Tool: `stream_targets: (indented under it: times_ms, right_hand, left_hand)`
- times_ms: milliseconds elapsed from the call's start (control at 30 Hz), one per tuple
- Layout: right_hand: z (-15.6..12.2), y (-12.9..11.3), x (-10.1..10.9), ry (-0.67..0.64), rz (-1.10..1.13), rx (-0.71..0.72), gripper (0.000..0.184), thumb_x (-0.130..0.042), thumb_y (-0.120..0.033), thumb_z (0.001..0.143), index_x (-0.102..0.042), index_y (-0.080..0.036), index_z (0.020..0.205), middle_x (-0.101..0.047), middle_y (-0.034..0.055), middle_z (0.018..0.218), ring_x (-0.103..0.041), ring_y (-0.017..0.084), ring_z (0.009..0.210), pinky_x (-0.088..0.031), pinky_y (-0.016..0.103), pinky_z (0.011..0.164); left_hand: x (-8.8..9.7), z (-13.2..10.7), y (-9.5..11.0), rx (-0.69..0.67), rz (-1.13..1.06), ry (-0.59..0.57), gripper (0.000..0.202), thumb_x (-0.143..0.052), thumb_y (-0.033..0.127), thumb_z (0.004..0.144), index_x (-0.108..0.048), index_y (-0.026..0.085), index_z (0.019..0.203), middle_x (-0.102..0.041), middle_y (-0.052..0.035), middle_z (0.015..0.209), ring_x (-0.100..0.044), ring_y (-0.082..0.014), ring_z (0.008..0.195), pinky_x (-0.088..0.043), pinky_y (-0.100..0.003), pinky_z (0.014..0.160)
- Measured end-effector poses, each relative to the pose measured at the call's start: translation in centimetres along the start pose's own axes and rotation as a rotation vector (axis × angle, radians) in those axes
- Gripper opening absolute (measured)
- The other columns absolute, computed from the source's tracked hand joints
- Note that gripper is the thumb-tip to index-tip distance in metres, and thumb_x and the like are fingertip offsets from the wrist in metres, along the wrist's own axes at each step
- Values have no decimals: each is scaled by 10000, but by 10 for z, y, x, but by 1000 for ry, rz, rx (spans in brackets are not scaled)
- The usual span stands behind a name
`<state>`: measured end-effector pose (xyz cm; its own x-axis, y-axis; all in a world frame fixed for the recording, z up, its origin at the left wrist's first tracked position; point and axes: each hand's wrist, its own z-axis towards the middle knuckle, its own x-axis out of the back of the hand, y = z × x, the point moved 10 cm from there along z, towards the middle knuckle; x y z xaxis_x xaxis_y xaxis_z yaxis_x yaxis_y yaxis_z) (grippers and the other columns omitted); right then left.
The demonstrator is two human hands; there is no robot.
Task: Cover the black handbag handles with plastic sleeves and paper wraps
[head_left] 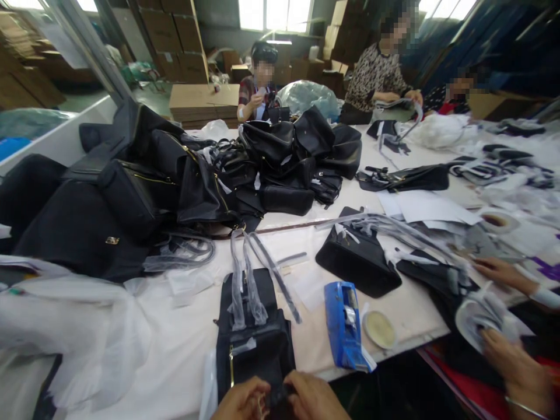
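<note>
A black backpack (256,350) lies on the table in front of me, with a gold zipper on its front pocket. Its straps (245,286), wrapped in clear plastic, stretch over its upper part and beyond. At the bag's near end, my left hand (245,399) has its fingers curled and closed at the edge. Beside it, my right hand (312,396) grips the same end from the other side. The bottom of the frame cuts off both hands. To the right of the bag stands a blue tape dispenser (343,326), next to a round tape roll (378,329).
Black bags (140,192) are heaped across the left and middle of the table. Clear plastic sheeting (87,338) covers the near left. Another black bag (356,256) lies to the right. A co-worker's hands (507,356) work close by at right; several people sit or stand across the table.
</note>
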<state>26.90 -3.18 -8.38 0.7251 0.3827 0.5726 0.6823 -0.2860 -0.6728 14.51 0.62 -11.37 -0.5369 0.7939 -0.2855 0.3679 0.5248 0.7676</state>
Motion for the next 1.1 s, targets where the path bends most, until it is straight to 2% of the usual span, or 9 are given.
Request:
stream_targets:
  times_ms: [133, 267, 333, 433, 533, 633, 733, 900, 1100]
  right_hand:
    - [5, -5, 20, 169, 296, 15, 245, -365, -177, 898, -548, -202, 1060, -692, 36, 878, -637, 162, 790, -437, 229, 704]
    - [13, -14, 40, 250, 420, -18, 155, -451, -161, 827, -581, -214, 892, -657, 2, 855, -608, 158, 805, -427, 230, 705]
    - [15, -16, 50, 299, 364, -26, 127, -500, -141, 769, -589, -212, 826, -627, -5, 848, -588, 161, 821, -421, 234, 713]
    - [19, -9, 60, 346, 292, -38, 112, -572, -154, 720, -602, -208, 813, -608, -7, 852, -579, 163, 814, -426, 239, 706]
    - [32, 13, 67, 337, 347, -92, 178, -506, -242, 828, -603, -201, 971, -637, -2, 807, -614, 155, 723, -459, 235, 633]
    - [46, 36, 94, 452, 143, -156, 255, -368, -243, 908, -590, -180, 1015, -660, 22, 783, -642, 166, 715, -490, 249, 638]
    - [58, 48, 120, 555, -86, -182, 282, -384, -157, 873, -593, -152, 1061, -653, 105, 989, -613, 221, 967, -464, 315, 863]
    - [80, 60, 138, 589, -289, -262, 428, -413, -100, 833, -508, -79, 1250, -580, 187, 1156, -515, 281, 1128, -395, 365, 968]
    - [125, 58, 164, 549, -508, -243, 547, -355, -17, 837, -396, -135, 1370, -448, 163, 1384, -399, 273, 1251, -349, 373, 985]
  left_hand:
    - [-3, 13, -8, 28, -217, -1, 583, -757, 483, 633, -605, 213, 1126, -659, -45, 901, -609, -168, 747, -401, -262, 633]
    - [-22, 34, 10, -58, -394, -6, 601, -825, 368, 594, -607, 192, 1126, -647, -41, 868, -596, -152, 765, -416, -245, 649]
    - [-34, 43, 18, -90, -486, -35, 580, -832, 391, 593, -607, 184, 1086, -642, -30, 823, -585, -123, 687, -416, -228, 613]
    - [-43, 52, 16, -55, -576, -6, 590, -810, 474, 607, -573, 199, 1072, -649, -22, 788, -581, -104, 607, -406, -202, 548]
    - [-47, 57, 11, -33, -542, 18, 581, -774, 557, 611, -577, 179, 1006, -629, -5, 640, -558, -106, 535, -365, -189, 490]
    - [-45, 61, 9, -43, -526, 55, 498, -759, 579, 611, -593, 162, 826, -595, 6, 568, -528, -102, 513, -355, -198, 486]
    - [-39, 63, 10, -46, -553, 105, 468, -769, 566, 602, -575, 169, 755, -621, -7, 600, -535, -109, 524, -371, -216, 511]
    - [-36, 62, 18, -40, -590, 110, 481, -780, 545, 599, -582, 166, 820, -678, -47, 694, -593, -143, 625, -400, -234, 573]
    - [-32, 70, 12, -33, -501, 151, 549, -689, 634, 652, -554, 173, 920, -665, -21, 596, -559, -119, 506, -319, -209, 493]
